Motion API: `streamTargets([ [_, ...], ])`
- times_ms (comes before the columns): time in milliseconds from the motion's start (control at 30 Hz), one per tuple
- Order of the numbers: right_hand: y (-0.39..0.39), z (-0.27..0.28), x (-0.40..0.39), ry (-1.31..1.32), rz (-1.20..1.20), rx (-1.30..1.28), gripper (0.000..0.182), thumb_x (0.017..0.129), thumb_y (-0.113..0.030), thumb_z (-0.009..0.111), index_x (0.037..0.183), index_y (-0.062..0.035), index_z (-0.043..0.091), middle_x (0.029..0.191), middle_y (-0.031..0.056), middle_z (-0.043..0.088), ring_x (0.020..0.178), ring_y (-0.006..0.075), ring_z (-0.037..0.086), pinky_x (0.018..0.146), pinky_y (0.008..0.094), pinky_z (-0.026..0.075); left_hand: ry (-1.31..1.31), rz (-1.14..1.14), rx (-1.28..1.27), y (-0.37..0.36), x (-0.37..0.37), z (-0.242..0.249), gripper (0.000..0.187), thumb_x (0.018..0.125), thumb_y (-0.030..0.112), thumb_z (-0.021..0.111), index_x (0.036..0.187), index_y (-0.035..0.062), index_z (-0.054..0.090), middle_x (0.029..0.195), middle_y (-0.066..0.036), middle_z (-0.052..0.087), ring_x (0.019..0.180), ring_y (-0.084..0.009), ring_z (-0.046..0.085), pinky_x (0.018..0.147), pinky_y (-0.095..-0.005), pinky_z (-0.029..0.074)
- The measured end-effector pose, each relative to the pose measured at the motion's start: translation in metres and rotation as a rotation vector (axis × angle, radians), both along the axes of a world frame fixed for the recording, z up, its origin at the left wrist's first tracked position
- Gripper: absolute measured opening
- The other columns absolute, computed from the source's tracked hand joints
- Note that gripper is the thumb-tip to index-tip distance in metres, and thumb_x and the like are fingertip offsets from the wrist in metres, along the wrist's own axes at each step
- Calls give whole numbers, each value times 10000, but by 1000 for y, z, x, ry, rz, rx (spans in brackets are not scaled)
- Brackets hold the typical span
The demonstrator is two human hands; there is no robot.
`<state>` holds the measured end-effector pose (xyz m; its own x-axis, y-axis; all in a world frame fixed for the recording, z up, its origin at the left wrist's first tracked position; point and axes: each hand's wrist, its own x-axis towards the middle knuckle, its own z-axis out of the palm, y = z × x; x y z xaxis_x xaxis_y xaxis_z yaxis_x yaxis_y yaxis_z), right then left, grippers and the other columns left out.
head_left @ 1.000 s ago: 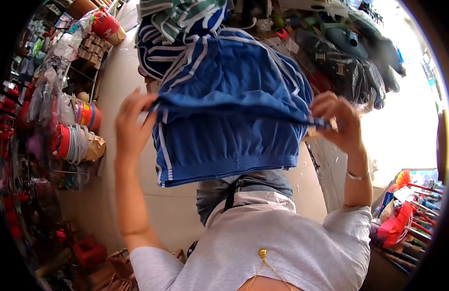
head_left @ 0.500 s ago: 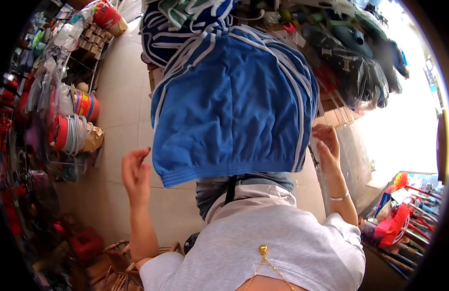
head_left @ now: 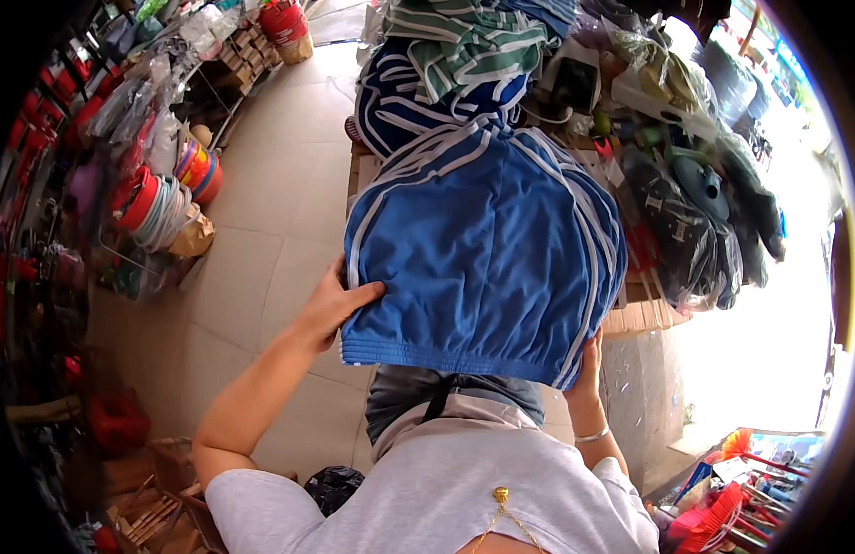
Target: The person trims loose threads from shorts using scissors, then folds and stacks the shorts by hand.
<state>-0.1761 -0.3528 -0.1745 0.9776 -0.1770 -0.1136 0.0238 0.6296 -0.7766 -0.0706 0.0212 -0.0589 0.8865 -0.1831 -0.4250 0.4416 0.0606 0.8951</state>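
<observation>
A stack of blue shorts (head_left: pixel 474 268) with white side stripes lies in front of me, its gathered elastic waistband nearest my body. At the left edge, my left hand (head_left: pixel 331 305) grips the stack, thumb on top and fingers hidden beneath. My right hand (head_left: pixel 586 369) holds the lower right corner from the side, its fingers partly behind the cloth. Beyond the shorts are dark blue garments with white stripes (head_left: pixel 386 106) and a green-and-white striped pile (head_left: pixel 478 46).
Black plastic-wrapped goods (head_left: pixel 677 212) crowd the right of the table. Shelves with red reels and coiled grey cable (head_left: pixel 164 212) stand at left. Red-handled brushes (head_left: pixel 723 512) lie at lower right. Wooden pieces (head_left: pixel 150 517) are at lower left, and a tiled floor (head_left: pixel 270 203) runs between.
Both hands were apart from the shorts, raised at either side; now they hold the stack's left and right edges. The view has shifted, so the shorts appear lower and farther right.
</observation>
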Motion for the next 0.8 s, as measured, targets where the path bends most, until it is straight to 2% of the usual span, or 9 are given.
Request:
streamTargets([
  [100,0,9,-1,78,12,32,891,810,-376,749,1464,-64,232,1446,144,361,1296,282,430,1049,406,410,76,-27,-40,4,8,1,766,772,217,795,1356,-60,385,1238,-161,580,1059,-215,618,937,-331,500],
  [167,-5,26,-4,129,208,-73,964,750,-332,815,1454,-30,231,1427,167,392,1253,274,476,1023,397,438,135,-77,-76,6,11,3,704,779,214,787,1321,-64,433,1200,-155,608,1020,-211,640,914,-329,518],
  [200,-3,37,-4,177,189,-104,913,710,-199,832,1409,39,296,1337,180,492,1184,259,537,994,375,460,147,-92,-76,4,10,9,661,791,214,773,1301,-66,458,1169,-152,625,991,-208,652,896,-328,528],
  [333,-9,68,-2,296,235,-324,631,677,-41,716,1246,112,491,1088,134,651,1011,227,629,939,324,476,157,-138,-182,1,10,15,606,824,197,714,1293,-88,456,1152,-164,633,982,-225,664,887,-343,543],
  [433,-24,111,9,273,243,-431,688,656,-142,724,1250,116,491,1118,146,647,994,212,634,933,321,477,189,-141,-373,2,5,37,594,834,182,680,1301,-97,439,1156,-176,630,983,-237,667,887,-356,549],
  [500,-21,133,25,70,199,-382,728,650,-212,734,1258,105,490,1098,125,653,997,204,641,917,322,486,204,-132,-483,7,2,56,594,838,175,664,1308,-101,427,1159,-183,627,981,-243,669,886,-365,553],
  [567,-24,149,46,-91,256,-369,685,717,-215,744,1272,94,488,1115,143,644,1030,233,637,931,345,491,-18,-91,-483,23,-3,69,495,854,180,629,1252,-80,491,1129,-199,638,955,-242,674,848,-367,567],
  [733,-6,187,130,-705,339,-579,397,875,-150,652,1199,63,567,1133,184,634,1044,262,635,935,373,506,-530,162,-435,105,-27,102,442,867,200,607,1217,-56,523,1115,-186,647,966,-254,668,854,-386,561],
  [800,55,239,141,-962,292,-711,332,887,-126,649,1163,50,595,1116,171,644,1015,253,651,905,346,523,-654,282,-400,147,-45,105,422,873,208,598,1203,-47,536,1110,-180,651,971,-259,665,857,-394,559],
])
